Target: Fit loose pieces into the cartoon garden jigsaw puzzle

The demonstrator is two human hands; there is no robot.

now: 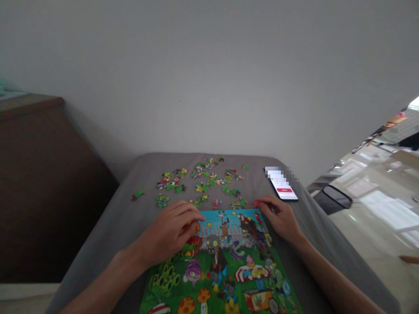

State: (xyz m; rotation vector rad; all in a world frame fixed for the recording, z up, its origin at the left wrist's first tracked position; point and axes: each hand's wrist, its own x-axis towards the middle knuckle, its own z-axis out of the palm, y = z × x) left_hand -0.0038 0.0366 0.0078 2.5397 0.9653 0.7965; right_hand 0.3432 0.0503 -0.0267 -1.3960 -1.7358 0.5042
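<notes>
A colourful cartoon picture sheet with plants, zombies and a blue sky strip lies in front of me. My left hand rests over its upper left corner, fingers stretched and slightly bent, thumb apart; nothing shows in it. At the upper right corner, my right hand pinches a small red jigsaw piece between thumb and forefinger. Loose jigsaw pieces, mostly green, lie scattered beyond the sheet's top edge. Some sit close to my left fingertips. The hand covers part of the picture.
A phone with a lit screen lies at the right on the grey cloth covering the table. Behind it rises a plain wall. A brown cabinet stands on the left, and shiny floor shows on the right.
</notes>
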